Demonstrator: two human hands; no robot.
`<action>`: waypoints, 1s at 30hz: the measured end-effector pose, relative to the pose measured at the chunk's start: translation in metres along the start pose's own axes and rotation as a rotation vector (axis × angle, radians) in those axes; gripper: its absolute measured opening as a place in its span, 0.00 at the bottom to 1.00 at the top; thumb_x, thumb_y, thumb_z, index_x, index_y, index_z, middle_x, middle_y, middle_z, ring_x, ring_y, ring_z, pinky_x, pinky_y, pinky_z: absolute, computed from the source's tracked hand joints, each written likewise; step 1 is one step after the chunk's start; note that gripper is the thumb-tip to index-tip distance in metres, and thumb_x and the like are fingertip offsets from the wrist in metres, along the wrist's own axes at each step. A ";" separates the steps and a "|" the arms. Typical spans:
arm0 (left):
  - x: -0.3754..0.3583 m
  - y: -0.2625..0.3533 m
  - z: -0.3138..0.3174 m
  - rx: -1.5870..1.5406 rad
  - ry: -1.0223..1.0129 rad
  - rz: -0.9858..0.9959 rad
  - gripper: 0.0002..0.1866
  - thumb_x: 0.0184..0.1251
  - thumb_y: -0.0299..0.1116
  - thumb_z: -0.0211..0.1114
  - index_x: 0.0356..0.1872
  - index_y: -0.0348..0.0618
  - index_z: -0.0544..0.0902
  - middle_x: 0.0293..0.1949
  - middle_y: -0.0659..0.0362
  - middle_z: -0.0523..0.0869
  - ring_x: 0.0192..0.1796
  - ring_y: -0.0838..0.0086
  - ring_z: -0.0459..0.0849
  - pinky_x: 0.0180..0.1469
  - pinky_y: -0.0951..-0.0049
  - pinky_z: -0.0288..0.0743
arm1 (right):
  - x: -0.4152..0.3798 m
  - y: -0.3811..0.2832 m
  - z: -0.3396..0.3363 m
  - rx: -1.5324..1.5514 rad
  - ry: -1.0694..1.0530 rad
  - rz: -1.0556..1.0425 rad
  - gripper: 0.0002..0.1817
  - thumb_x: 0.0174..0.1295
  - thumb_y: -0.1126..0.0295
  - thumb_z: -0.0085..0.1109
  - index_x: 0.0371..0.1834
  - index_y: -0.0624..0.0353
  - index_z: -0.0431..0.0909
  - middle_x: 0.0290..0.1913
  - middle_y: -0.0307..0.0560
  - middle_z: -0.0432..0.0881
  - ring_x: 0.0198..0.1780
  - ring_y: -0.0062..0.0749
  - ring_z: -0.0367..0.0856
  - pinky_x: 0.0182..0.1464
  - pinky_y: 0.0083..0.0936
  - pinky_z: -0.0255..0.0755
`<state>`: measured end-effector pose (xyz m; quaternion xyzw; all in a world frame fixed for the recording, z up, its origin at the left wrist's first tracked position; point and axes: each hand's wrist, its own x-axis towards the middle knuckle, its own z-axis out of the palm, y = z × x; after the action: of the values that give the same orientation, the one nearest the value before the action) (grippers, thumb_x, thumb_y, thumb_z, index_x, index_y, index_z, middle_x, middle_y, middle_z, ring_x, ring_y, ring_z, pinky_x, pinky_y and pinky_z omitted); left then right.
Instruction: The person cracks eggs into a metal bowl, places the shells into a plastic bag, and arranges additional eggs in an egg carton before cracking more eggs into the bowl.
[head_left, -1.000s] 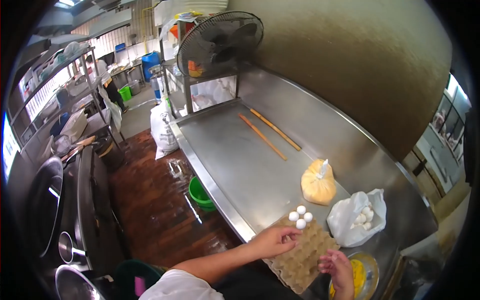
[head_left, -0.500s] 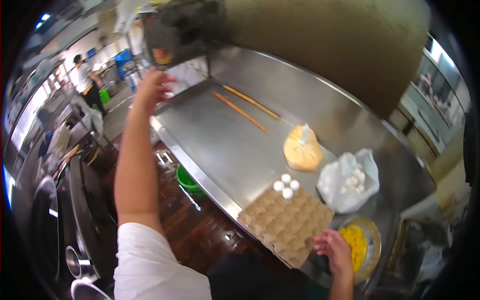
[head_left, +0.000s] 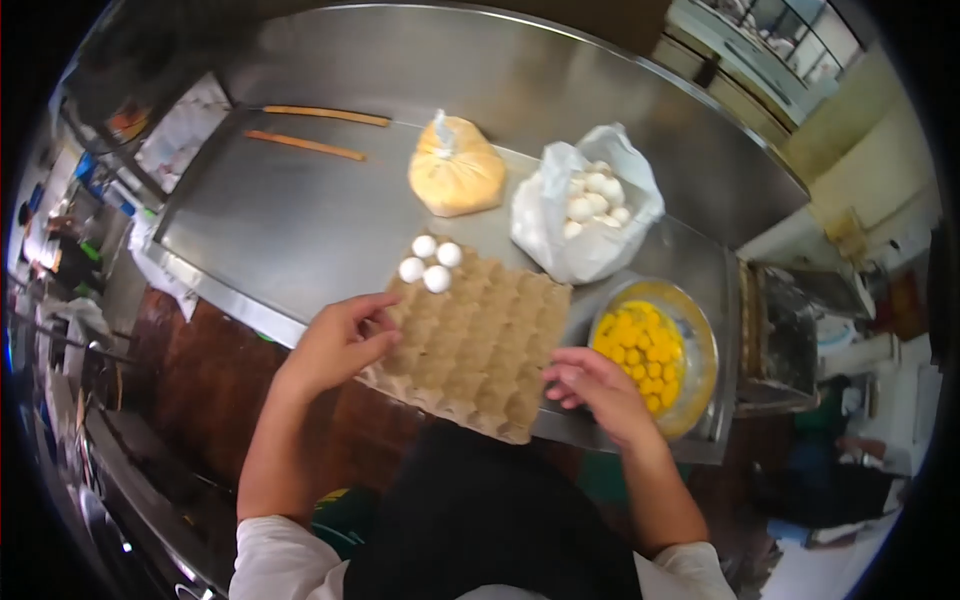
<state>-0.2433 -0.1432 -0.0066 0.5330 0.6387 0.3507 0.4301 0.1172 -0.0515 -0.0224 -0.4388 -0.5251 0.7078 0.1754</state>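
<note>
A brown egg tray (head_left: 475, 335) lies at the counter's front edge, with several white eggs (head_left: 430, 262) grouped at its far left corner. At the tray's left edge is my left hand (head_left: 350, 345), fingers slightly curled and apart, nothing visibly held. My right hand (head_left: 598, 390) is beside the tray's right edge, fingers loosely spread and empty, close to a bowl (head_left: 707, 365) of yellow yolks (head_left: 645, 350). Behind the tray stands an open white plastic bag (head_left: 545, 215) with white eggs inside. A tied clear bag of pale orange crumbly stuff (head_left: 455, 178) rests to its left.
Two wooden sticks (head_left: 305, 145) lie at the back left of the metal counter (head_left: 250, 210). A raised metal wall (head_left: 480, 60) runs behind. Another person (head_left: 50, 255) stands far left, and part of a person in dark clothing (head_left: 840, 485) shows at the right.
My left hand has come down from the far left to the tray's left edge. My right hand stays by the tray's right side. The camera view has turned toward the tray and bowl.
</note>
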 end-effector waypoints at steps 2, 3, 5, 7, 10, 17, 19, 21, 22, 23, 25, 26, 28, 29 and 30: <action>-0.005 0.001 -0.011 0.063 0.184 -0.067 0.26 0.63 0.31 0.71 0.63 0.35 0.79 0.39 0.62 0.86 0.37 0.80 0.79 0.43 0.77 0.76 | 0.007 -0.003 -0.003 -0.052 -0.121 -0.032 0.21 0.74 0.66 0.56 0.67 0.61 0.72 0.55 0.47 0.84 0.49 0.28 0.84 0.50 0.25 0.77; -0.008 -0.008 -0.029 0.132 0.340 -0.049 0.27 0.63 0.31 0.71 0.64 0.35 0.78 0.42 0.61 0.85 0.37 0.80 0.79 0.43 0.77 0.76 | 0.003 -0.010 -0.011 -0.135 -0.148 -0.120 0.22 0.72 0.69 0.58 0.67 0.62 0.71 0.55 0.48 0.84 0.51 0.31 0.84 0.55 0.28 0.78; -0.038 -0.035 -0.086 0.264 0.668 -0.072 0.28 0.63 0.30 0.71 0.65 0.35 0.77 0.49 0.57 0.85 0.40 0.78 0.81 0.45 0.76 0.77 | -0.020 -0.035 -0.058 -0.223 -0.180 -0.124 0.24 0.69 0.71 0.61 0.67 0.62 0.72 0.61 0.53 0.82 0.59 0.32 0.82 0.62 0.30 0.76; -0.085 -0.031 -0.155 0.340 1.005 -0.078 0.29 0.64 0.30 0.71 0.66 0.34 0.75 0.57 0.52 0.83 0.46 0.74 0.84 0.49 0.74 0.78 | -0.068 -0.051 -0.136 -0.348 0.122 -0.268 0.28 0.66 0.68 0.62 0.68 0.64 0.71 0.60 0.52 0.82 0.53 0.36 0.85 0.59 0.32 0.78; -0.186 -0.048 -0.268 0.586 1.328 -0.136 0.29 0.67 0.34 0.69 0.66 0.32 0.75 0.64 0.48 0.80 0.54 0.67 0.85 0.54 0.73 0.78 | -0.130 -0.033 -0.277 0.030 0.858 -0.404 0.33 0.76 0.50 0.42 0.79 0.55 0.59 0.72 0.50 0.69 0.66 0.34 0.70 0.73 0.40 0.56; -0.218 -0.103 -0.312 -0.311 1.362 -0.120 0.21 0.69 0.36 0.65 0.61 0.42 0.79 0.38 0.62 0.85 0.33 0.81 0.81 0.25 0.83 0.68 | -0.148 0.009 -0.199 0.347 1.171 -0.544 0.25 0.69 0.54 0.59 0.65 0.52 0.76 0.50 0.43 0.85 0.43 0.33 0.81 0.47 0.35 0.70; -0.192 -0.131 -0.327 -0.254 1.254 -0.136 0.21 0.69 0.36 0.66 0.60 0.42 0.79 0.39 0.61 0.86 0.33 0.80 0.82 0.28 0.81 0.71 | -0.130 0.012 -0.141 0.304 1.120 -0.512 0.22 0.72 0.56 0.54 0.63 0.54 0.78 0.47 0.44 0.85 0.43 0.32 0.80 0.43 0.33 0.70; -0.167 -0.178 -0.366 0.005 1.165 -0.107 0.21 0.67 0.36 0.69 0.59 0.41 0.81 0.41 0.60 0.87 0.36 0.79 0.83 0.31 0.79 0.74 | -0.105 -0.007 -0.068 0.299 1.164 -0.523 0.21 0.72 0.57 0.54 0.63 0.55 0.78 0.46 0.44 0.85 0.41 0.33 0.80 0.42 0.33 0.71; -0.161 -0.199 -0.385 0.195 1.125 -0.074 0.21 0.66 0.35 0.70 0.58 0.39 0.81 0.41 0.59 0.87 0.37 0.78 0.83 0.32 0.78 0.74 | -0.095 -0.016 -0.038 0.279 1.201 -0.525 0.21 0.73 0.57 0.54 0.62 0.56 0.78 0.46 0.45 0.85 0.40 0.33 0.80 0.41 0.32 0.71; -0.159 -0.190 -0.390 0.283 1.110 -0.056 0.21 0.65 0.35 0.70 0.57 0.38 0.82 0.41 0.59 0.87 0.37 0.78 0.83 0.33 0.76 0.74 | -0.083 -0.026 -0.013 0.303 1.112 -0.517 0.21 0.72 0.59 0.57 0.62 0.59 0.78 0.47 0.46 0.85 0.39 0.33 0.80 0.40 0.29 0.73; -0.162 -0.191 -0.416 0.382 1.088 -0.029 0.20 0.64 0.36 0.71 0.55 0.39 0.84 0.42 0.58 0.88 0.37 0.79 0.83 0.34 0.70 0.75 | -0.062 -0.035 0.026 0.148 1.025 -0.551 0.21 0.71 0.60 0.58 0.62 0.60 0.78 0.47 0.47 0.85 0.40 0.32 0.81 0.41 0.28 0.74; -0.163 -0.192 -0.437 0.384 1.087 -0.021 0.20 0.64 0.36 0.71 0.55 0.39 0.84 0.42 0.58 0.88 0.37 0.79 0.83 0.34 0.70 0.75 | -0.058 -0.036 0.042 0.001 0.960 -0.569 0.21 0.71 0.61 0.60 0.62 0.62 0.78 0.48 0.48 0.85 0.42 0.32 0.82 0.42 0.26 0.75; -0.164 -0.188 -0.473 0.058 1.150 -0.124 0.21 0.64 0.42 0.71 0.51 0.37 0.86 0.40 0.57 0.88 0.33 0.76 0.84 0.36 0.73 0.78 | -0.054 -0.052 0.084 -0.157 1.019 -0.540 0.21 0.72 0.63 0.60 0.62 0.63 0.77 0.49 0.49 0.85 0.46 0.32 0.83 0.47 0.26 0.77; -0.166 -0.187 -0.487 -0.095 1.185 -0.144 0.20 0.68 0.49 0.66 0.47 0.41 0.85 0.36 0.59 0.86 0.28 0.79 0.81 0.28 0.75 0.73 | -0.056 -0.051 0.090 -0.298 0.937 -0.570 0.21 0.72 0.63 0.59 0.62 0.64 0.77 0.50 0.50 0.85 0.47 0.32 0.83 0.48 0.27 0.77; -0.165 -0.190 -0.503 -0.104 1.201 -0.133 0.20 0.68 0.49 0.66 0.47 0.41 0.85 0.36 0.59 0.86 0.28 0.79 0.81 0.28 0.75 0.73 | -0.053 -0.056 0.096 -0.438 0.846 -0.603 0.21 0.73 0.62 0.58 0.62 0.64 0.77 0.51 0.50 0.85 0.47 0.33 0.83 0.50 0.28 0.78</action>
<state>-0.7691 -0.3353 0.0435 0.1792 0.7836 0.5934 0.0410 0.0577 -0.1242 0.0574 -0.5409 -0.6460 0.2631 0.4700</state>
